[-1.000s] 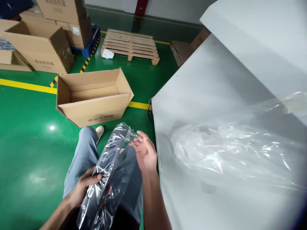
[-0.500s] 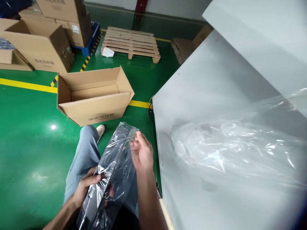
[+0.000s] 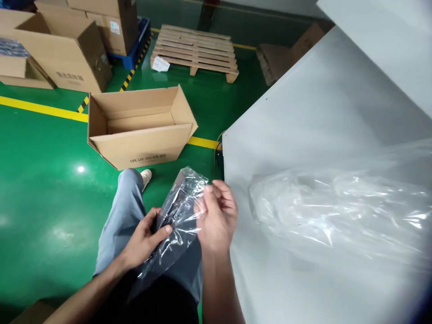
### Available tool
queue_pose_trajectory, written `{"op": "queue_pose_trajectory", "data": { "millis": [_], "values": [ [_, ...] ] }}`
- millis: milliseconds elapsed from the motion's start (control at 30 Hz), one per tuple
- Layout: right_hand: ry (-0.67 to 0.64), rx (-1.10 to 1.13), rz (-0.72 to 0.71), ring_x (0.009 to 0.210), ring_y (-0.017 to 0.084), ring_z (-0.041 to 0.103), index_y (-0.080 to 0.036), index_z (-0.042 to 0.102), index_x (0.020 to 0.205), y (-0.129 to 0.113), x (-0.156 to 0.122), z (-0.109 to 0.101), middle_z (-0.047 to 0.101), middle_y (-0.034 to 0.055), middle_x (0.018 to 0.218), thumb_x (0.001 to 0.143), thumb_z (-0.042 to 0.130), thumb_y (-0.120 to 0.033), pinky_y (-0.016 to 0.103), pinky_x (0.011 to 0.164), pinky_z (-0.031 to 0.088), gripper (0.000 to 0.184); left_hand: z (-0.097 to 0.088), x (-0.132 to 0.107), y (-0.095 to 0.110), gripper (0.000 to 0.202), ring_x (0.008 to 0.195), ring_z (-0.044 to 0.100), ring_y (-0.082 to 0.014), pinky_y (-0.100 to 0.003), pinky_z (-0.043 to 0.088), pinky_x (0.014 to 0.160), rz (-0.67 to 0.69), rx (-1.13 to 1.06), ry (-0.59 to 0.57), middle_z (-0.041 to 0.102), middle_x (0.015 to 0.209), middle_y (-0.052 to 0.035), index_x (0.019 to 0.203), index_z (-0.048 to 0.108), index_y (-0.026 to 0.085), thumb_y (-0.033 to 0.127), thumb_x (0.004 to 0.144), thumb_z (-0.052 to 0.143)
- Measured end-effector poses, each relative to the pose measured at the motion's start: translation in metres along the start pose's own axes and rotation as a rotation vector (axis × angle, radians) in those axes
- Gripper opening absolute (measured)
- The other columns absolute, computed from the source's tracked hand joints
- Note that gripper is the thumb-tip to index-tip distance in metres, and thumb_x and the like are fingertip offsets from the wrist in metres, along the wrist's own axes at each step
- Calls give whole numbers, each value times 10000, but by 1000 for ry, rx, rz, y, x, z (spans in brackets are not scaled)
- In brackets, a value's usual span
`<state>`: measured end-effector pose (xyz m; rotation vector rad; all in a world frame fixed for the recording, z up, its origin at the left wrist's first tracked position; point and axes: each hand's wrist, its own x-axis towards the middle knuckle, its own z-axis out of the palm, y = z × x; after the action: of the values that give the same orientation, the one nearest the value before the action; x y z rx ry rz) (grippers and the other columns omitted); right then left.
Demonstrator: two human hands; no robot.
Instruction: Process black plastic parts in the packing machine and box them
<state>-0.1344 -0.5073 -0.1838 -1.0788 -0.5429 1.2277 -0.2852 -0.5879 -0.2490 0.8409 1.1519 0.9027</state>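
Observation:
A clear plastic bag (image 3: 184,216) with a long dark part inside is held tilted above my lap. My left hand (image 3: 146,238) grips the bagged part from its left side, thumb on top and the other fingers partly behind it. The upper right edge of the plastic is pinched between the thumb and fingers of my right hand (image 3: 219,216). Reflections on the film hide the exact kind of the part. Just beyond my knee stands an open cardboard box (image 3: 145,146); its visible inside shows bare cardboard.
To my right, a light grey work surface (image 3: 286,130) carries a heap of clear plastic bags (image 3: 313,211). A wooden pallet (image 3: 195,49) lies on the green floor ahead. More cardboard boxes (image 3: 74,58) stand at the far left, some on a blue pallet (image 3: 135,51).
Both hands and the bagged part have moved up and right. The part is now turned, showing more loose film, and my left hand grips it closer to its upper end.

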Motion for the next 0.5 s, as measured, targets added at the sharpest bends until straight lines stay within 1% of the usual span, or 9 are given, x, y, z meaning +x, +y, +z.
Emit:
{"op": "queue_pose_trajectory", "data": {
  "millis": [33, 100, 233, 300, 367, 400, 433, 500],
  "values": [
    [38, 10, -33, 465, 31, 355, -259, 667, 966, 0, 3, -3, 451, -111, 681, 698, 956, -386, 185, 405, 335, 415, 2, -2, 2, 452, 1032, 603, -228, -322, 491, 946, -22, -42, -12, 678, 1069, -45, 1144, 661, 205, 577, 901, 745],
    [81, 32, -70, 481, 27, 341, -276, 679, 1009, 0, 9, -9, 446, -111, 717, 676, 967, -335, 184, 413, 331, 444, 4, -8, 7, 461, 1053, 608, -236, -317, 494, 948, -69, -117, -44, 688, 1079, -52, 1121, 683, 198, 587, 885, 758],
    [28, 79, -19, 513, 32, 324, -295, 689, 1043, 0, 18, -16, 436, -109, 737, 646, 975, -286, 173, 438, 321, 490, 1, -17, 18, 512, 1009, 626, -241, -307, 511, 896, -208, -205, -94, 699, 1004, -51, 1089, 717, 180, 602, 817, 820],
    [-3, 93, 14, 512, 33, 317, -295, 689, 1030, 1, 20, -16, 435, -110, 729, 635, 980, -274, 173, 443, 321, 492, -1, -17, 20, 516, 999, 629, -232, -296, 518, 889, -218, -200, -68, 702, 990, -47, 1073, 720, 179, 602, 802, 835],
    [2, 95, 12, 503, 32, 313, -290, 685, 989, 3, 20, -16, 431, -111, 720, 631, 983, -264, 171, 429, 308, 467, -1, -16, 19, 529, 969, 638, -214, -282, 532, 872, -204, -167, -9, 706, 1002, -49, 1069, 714, 176, 601, 786, 853],
    [11, 97, 2, 499, 31, 310, -288, 681, 967, 4, 20, -16, 426, -112, 716, 634, 983, -262, 169, 421, 302, 450, -1, -17, 17, 565, 919, 648, -203, -280, 546, 834, -223, -160, 18, 708, 1005, -53, 1095, 706, 173, 608, 770, 864],
    [18, 103, -7, 496, 30, 306, -287, 677, 953, 5, 20, -16, 424, -112, 718, 642, 980, -261, 167, 415, 295, 435, 1, -18, 15, 629, 839, 660, -194, -286, 562, 765, -268, -170, 35, 710, 999, -60, 1147, 692, 170, 626, 751, 870],
    [12, 124, -15, 494, 27, 297, -293, 671, 955, 7, 19, -17, 425, -110, 734, 665, 969, -271, 164, 408, 287, 416, 3, -23, 11, 795, 640, 660, -192, -313, 563, 594, -394, -249, 13, 713, 940, -72, 1271, 642, 156, 684, 718, 859]
  ]
}}
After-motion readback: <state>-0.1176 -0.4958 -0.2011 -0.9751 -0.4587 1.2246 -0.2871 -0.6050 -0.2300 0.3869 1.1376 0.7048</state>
